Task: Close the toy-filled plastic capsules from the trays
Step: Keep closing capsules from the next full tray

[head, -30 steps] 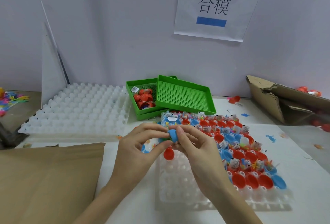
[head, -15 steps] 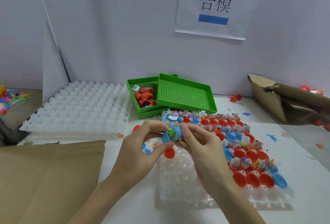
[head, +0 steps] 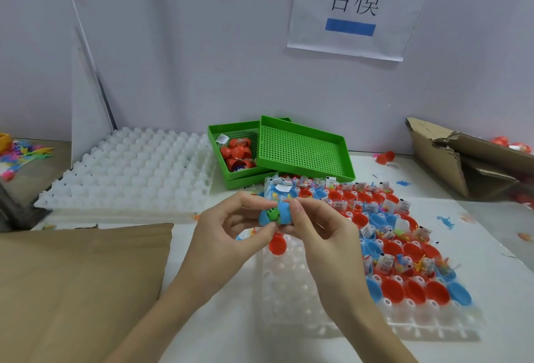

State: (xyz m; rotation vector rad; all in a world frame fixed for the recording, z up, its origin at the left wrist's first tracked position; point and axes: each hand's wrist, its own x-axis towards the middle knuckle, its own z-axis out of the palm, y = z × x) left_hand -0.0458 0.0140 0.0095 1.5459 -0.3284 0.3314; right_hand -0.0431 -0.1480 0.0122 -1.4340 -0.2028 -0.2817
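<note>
both hands hold one round blue plastic capsule [head: 274, 215] above the near end of the white moulded plastic tray [head: 300, 284]. the left hand [head: 231, 229] pinches one half, the right hand [head: 315, 226] pinches the other, and a green toy shows in the open seam. if the halves are pressed now, the toy could likely jam the rim, so the capsule springs apart or slips onto the red and blue open capsule halves [head: 404, 281].

A plain pale grey wall [head: 187, 44] rises before me at twelve o'clock. A white paper sign with black characters and a blue bar [head: 352, 7] hangs at one o'clock. My white tabletop [head: 476, 247] catches soft, even light.
</note>
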